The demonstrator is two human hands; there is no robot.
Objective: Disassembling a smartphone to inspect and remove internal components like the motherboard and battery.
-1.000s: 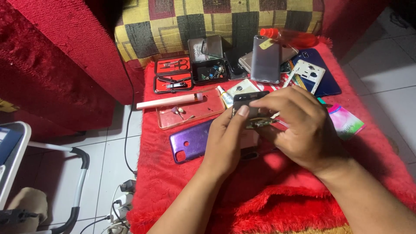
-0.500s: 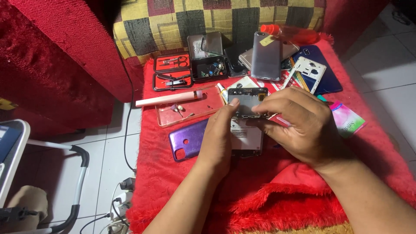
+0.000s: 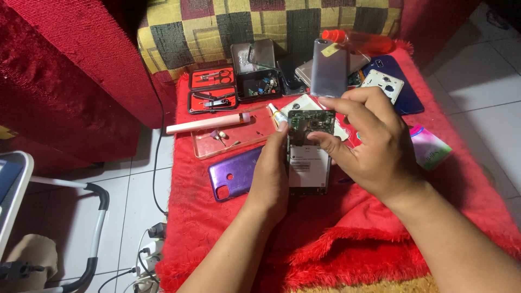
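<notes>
Opened phone (image 3: 308, 157), back removed, is held upright above the red cloth (image 3: 217, 233) between both hands, circuit board seen at its top and a white label lower down. Left hand (image 3: 271, 176) is wrapped along the phone's left edge, fingers pressed together, thumb tip at the upper left corner. Right hand (image 3: 374, 144) is curled over the right side, thumb laid on the phone's face just below the board, index finger arched over the top; whether something small is pinched there cannot be told. Purple back cover (image 3: 234, 176) is lying flat on the cloth, just left of the left hand, partly hidden by it. Clear tray (image 3: 233, 142) with small screws is placed behind the cover, and a pale pink stick (image 3: 208, 123) is laid along its far edge. Red tool case (image 3: 211, 90) is left open farther back, beside a small black parts box (image 3: 259, 86). Grey phone (image 3: 329, 68) is propped behind the held phone, and a blue cover (image 3: 406, 92) is seen to the right. Green packet (image 3: 429, 147) is lying near the right wrist. Checkered cushion (image 3: 217, 27) is seen at the back.
</notes>
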